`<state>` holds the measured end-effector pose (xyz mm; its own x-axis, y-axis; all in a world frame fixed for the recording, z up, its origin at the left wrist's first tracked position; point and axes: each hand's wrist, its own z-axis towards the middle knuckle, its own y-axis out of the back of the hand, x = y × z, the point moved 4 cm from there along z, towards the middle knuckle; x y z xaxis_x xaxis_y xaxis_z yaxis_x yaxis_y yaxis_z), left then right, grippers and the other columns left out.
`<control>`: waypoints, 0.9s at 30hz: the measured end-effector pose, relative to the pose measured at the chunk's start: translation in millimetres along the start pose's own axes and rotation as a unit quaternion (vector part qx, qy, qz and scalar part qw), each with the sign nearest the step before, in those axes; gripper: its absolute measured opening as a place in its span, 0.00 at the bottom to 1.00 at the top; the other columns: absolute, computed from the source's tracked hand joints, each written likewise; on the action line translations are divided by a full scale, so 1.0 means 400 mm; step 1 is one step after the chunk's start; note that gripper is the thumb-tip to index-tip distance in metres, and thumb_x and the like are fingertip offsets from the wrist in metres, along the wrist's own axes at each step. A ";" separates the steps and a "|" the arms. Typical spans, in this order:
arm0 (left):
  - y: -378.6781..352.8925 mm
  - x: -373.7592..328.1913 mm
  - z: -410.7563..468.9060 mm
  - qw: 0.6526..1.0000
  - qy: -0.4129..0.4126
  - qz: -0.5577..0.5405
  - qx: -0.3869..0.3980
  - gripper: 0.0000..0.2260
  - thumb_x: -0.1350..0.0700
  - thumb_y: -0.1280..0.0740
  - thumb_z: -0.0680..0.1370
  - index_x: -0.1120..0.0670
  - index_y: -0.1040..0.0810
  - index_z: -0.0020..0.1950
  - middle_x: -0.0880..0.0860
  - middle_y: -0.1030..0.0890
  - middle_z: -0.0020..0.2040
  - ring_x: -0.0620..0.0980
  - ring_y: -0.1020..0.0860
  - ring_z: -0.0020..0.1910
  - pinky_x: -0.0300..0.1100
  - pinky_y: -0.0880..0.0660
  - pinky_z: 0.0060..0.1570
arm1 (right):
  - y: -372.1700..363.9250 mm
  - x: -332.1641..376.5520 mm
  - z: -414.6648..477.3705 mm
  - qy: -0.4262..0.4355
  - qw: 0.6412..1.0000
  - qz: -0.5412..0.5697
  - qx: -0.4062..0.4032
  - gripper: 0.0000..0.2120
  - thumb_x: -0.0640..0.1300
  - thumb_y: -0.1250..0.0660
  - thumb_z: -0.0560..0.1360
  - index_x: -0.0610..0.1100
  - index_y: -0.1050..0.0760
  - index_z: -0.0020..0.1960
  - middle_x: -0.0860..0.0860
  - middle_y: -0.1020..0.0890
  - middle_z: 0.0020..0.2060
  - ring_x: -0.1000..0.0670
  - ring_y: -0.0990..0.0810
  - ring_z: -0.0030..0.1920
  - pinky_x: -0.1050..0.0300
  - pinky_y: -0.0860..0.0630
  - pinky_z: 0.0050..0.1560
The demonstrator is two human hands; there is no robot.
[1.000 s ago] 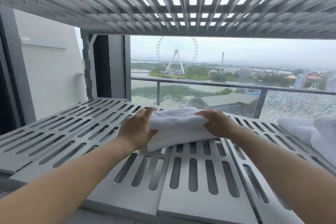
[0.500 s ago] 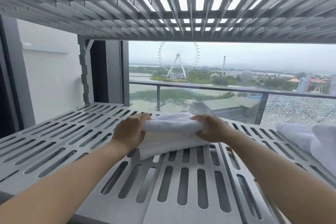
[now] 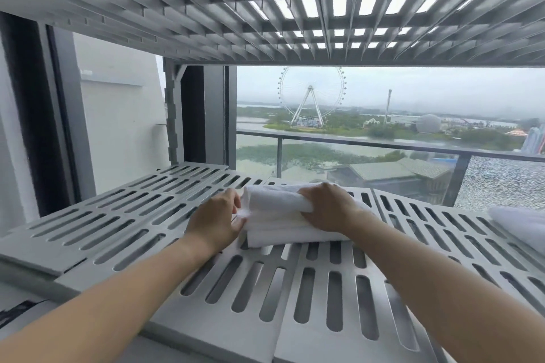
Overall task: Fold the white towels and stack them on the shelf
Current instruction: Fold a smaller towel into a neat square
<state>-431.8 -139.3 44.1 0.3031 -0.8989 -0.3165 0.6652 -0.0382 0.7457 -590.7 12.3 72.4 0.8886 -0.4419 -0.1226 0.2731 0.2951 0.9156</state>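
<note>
Folded white towel (image 3: 277, 225) lies on the slotted grey shelf (image 3: 118, 215), between both hands. The left hand (image 3: 216, 216) pinches its left end between curled fingers and thumb. The right hand (image 3: 327, 206) grasps its top fold, fingers curled over it. Well right of the right hand lies another white towel (image 3: 522, 224).

Towel (image 3: 283, 227) now lies flat on the shelf (image 3: 118, 215); left hand (image 3: 216, 219) has shifted from its top to its left end.
</note>
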 end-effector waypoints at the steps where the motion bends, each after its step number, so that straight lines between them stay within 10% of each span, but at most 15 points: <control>1: 0.001 0.006 -0.004 1.000 0.001 0.004 0.003 0.09 0.49 0.31 0.72 0.49 0.29 0.45 0.47 0.23 0.41 0.46 0.24 0.38 0.42 0.26 0.39 | 0.003 -0.003 0.002 -0.009 1.000 0.011 0.002 0.10 0.49 0.40 0.71 0.47 0.26 0.50 0.45 0.19 0.48 0.41 0.21 0.49 0.49 0.24 0.48; 12: -0.017 0.003 -0.021 0.999 -0.042 0.030 0.007 0.16 0.39 0.29 0.67 0.46 0.21 0.50 0.44 0.23 0.46 0.45 0.24 0.42 0.38 0.31 0.37 | 0.015 -0.002 -0.008 -0.021 0.999 0.047 0.003 0.08 0.49 0.39 0.72 0.45 0.25 0.44 0.45 0.19 0.44 0.41 0.22 0.46 0.51 0.26 0.45; 27: -0.018 -0.027 -0.024 0.995 -0.093 0.033 0.008 0.10 0.52 0.39 0.78 0.53 0.21 0.51 0.49 0.24 0.52 0.53 0.21 0.42 0.41 0.31 0.39 | 0.018 0.003 -0.008 -0.050 0.992 0.112 -0.024 0.14 0.54 0.41 0.76 0.48 0.24 0.54 0.46 0.18 0.50 0.41 0.22 0.50 0.50 0.27 0.48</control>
<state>-433.3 -125.2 36.3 0.2137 -0.9647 -0.1541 0.6364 0.0178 0.7711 -586.3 16.5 77.6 0.8888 -0.4416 0.1222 0.0921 0.4334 0.8965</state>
